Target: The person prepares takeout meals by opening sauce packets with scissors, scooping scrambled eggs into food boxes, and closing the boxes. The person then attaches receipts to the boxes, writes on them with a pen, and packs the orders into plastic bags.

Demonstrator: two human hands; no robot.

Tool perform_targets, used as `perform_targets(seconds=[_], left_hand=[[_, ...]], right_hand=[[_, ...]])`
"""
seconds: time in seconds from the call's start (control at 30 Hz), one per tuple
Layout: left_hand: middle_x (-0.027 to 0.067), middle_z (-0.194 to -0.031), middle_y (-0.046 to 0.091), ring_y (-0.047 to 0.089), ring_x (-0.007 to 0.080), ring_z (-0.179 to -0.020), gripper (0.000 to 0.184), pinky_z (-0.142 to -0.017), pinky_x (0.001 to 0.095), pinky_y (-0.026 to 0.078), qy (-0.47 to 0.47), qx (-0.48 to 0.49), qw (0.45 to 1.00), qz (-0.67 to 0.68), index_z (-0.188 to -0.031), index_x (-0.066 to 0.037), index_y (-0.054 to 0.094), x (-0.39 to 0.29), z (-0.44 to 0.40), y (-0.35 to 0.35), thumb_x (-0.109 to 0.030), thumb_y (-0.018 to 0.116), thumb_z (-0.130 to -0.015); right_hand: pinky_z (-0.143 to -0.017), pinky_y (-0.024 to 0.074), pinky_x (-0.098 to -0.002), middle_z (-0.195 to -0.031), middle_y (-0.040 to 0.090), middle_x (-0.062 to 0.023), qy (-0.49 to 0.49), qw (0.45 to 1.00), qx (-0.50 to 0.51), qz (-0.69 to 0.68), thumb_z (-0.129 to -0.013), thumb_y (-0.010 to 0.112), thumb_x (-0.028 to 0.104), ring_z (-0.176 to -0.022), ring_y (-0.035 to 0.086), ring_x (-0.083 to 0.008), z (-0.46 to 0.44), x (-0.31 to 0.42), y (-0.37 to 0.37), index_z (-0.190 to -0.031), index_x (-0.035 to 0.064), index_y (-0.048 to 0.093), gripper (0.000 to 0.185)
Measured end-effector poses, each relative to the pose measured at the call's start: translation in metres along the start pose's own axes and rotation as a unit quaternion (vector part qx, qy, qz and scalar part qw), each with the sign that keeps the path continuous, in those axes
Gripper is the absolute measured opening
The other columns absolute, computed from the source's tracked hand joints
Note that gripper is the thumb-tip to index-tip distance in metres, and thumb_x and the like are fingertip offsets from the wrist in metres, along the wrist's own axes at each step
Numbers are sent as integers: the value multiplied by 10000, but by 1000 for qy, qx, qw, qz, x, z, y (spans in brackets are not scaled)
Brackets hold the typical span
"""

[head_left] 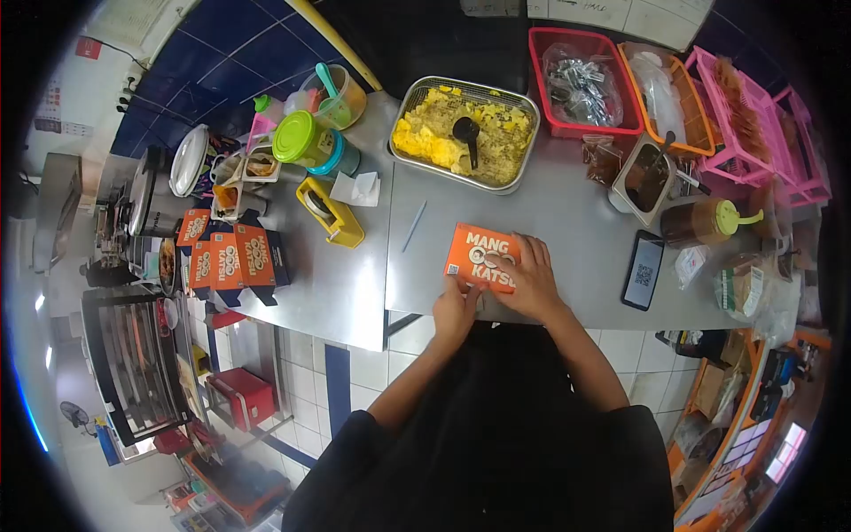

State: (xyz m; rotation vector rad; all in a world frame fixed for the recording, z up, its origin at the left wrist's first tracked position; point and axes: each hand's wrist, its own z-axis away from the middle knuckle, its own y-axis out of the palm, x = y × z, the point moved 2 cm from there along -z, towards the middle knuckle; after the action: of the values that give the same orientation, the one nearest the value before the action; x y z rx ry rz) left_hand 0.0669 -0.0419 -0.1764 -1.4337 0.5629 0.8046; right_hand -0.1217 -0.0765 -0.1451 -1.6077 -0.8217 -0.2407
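Observation:
An orange box (477, 245) printed "MANG KATSU" lies on the steel table in front of me. My left hand (456, 310) is at its lower edge, fingers closed on the near side. Over the box's right side rests my right hand (532, 282), its fingers bent round the edge and top. Beyond the box stands a metal tray (507, 185) of rice and yellow egg with a black scoop (466, 135) in it. A thin pale stick (414, 225) lies left of the box.
To the right are a phone (643, 271), a sauce pan (645, 181), a sauce bottle (700, 222) and a red basket (585, 131). Leftward stand a yellow tape dispenser (344, 227), lidded tubs (301, 139) and open orange boxes (232, 257). The table's front edge is near my body.

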Motion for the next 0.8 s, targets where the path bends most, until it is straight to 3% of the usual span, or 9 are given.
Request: perform_targets(seconds=[0.13,0.23,0.27,0.4,0.47,0.63,0.7,0.73,0.8], left_hand=[[59,-657,606,627,292,-551,347,-513,387,484,323,-58,922,-207,-892,-113,532,44,-17,3,-310,809,-827],[37,-667,602,618,266,-540,323,-518,381,468,327,-83,919,-205,-894,-124,557,53,-24,0,-301,814,-811],[67,-798,632,654,283,-687,353,-623,409,497,246,-41,946,-204,-934,-107,573,57,-21,1,-329,816,-806],[134,-1078,595,590,359,-1032,475,-842,498,470,67,-76,971,-215,-1116,-66,610,30,-18,-10,-375,800,-809],[137,-1076,599,591,362,-1029,468,-833,499,474,71,-63,972,-213,-1121,-77,630,35,-22,-10,-373,803,-802],[169,-1051,618,596,403,-987,330,-821,536,476,37,-56,975,-212,-1009,-44,668,54,-56,-1,-300,779,-831],[173,-999,701,690,321,-922,236,-783,460,541,28,-23,999,-35,-1075,-17,661,30,-71,-4,-175,718,-909],[171,-991,718,709,290,-911,222,-774,430,556,35,11,998,60,-1096,-14,661,-9,-69,-18,-149,701,-924],[153,-1008,755,736,186,-911,212,-773,328,582,85,100,974,183,-1163,-20,664,-50,-64,-22,-71,653,-958]], right_hand=[[-1160,299,-530,-1441,420,-233,0,1000,8,2,-637,860,270,-1340,397,-416,5,0,-3,-1327,274,639,725],[-1169,295,-520,-1441,420,-234,2,1000,10,16,-647,862,291,-1344,395,-417,9,1,-8,-1348,269,621,742],[-1158,300,-527,-1441,416,-233,8,1000,3,28,-648,866,309,-1341,394,-417,11,1,-10,-1354,260,617,750],[-1096,327,-544,-1431,400,-235,86,992,-28,84,-656,870,411,-1313,394,-421,29,13,-21,-1380,224,597,796],[-1030,347,-539,-1396,393,-257,142,981,-46,127,-718,821,526,-1261,403,-423,49,20,-21,-1410,187,573,809],[-1012,385,-520,-1339,404,-287,236,968,-1,88,-854,722,518,-1223,430,-430,73,24,-17,-1449,166,538,716],[-1008,397,-520,-1344,395,-287,235,970,23,52,-868,712,497,-1224,439,-433,78,22,-11,-1463,168,525,705],[-963,457,-487,-1277,512,-254,254,964,69,46,-939,657,412,-1142,550,-395,68,38,-33,-1410,123,555,562],[-918,489,-461,-1184,596,-211,310,947,-34,-75,-978,614,345,-1046,614,-361,74,23,-30,-1341,91,585,444]])
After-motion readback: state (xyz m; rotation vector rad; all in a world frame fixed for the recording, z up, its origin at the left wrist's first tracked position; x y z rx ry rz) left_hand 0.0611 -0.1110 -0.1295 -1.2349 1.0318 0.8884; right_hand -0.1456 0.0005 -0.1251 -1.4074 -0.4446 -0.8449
